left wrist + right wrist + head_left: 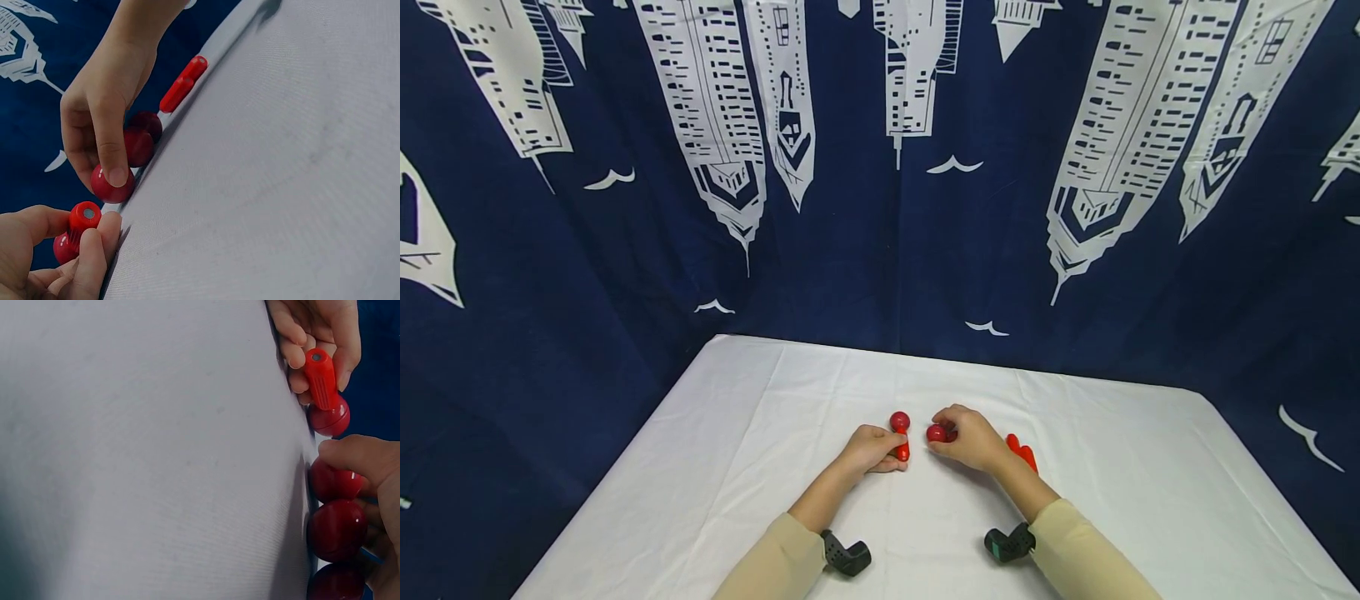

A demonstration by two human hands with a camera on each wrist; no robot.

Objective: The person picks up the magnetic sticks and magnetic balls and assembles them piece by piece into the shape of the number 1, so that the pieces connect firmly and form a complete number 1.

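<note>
My left hand [863, 450] pinches a short red magnetic rod [903, 451] between thumb and fingers. The rod's near end, in the left wrist view, shows a round grey tip. A red ball [899, 421] sits at the rod's far end, and in the right wrist view the two meet. Just to the right, my right hand [976, 440] grips another red ball [936, 432], thumb on one side and fingers on the other. Two more red balls [337, 530] [337, 582] line up beside it, partly under the hand.
Two red rods [1013, 442] [1028, 457] lie side by side to the right of the right hand. A white cloth [760, 483] covers the table. Behind it hangs a dark blue curtain [850, 275] printed with white buildings. Black wrist cameras [847, 557] sit at both cuffs.
</note>
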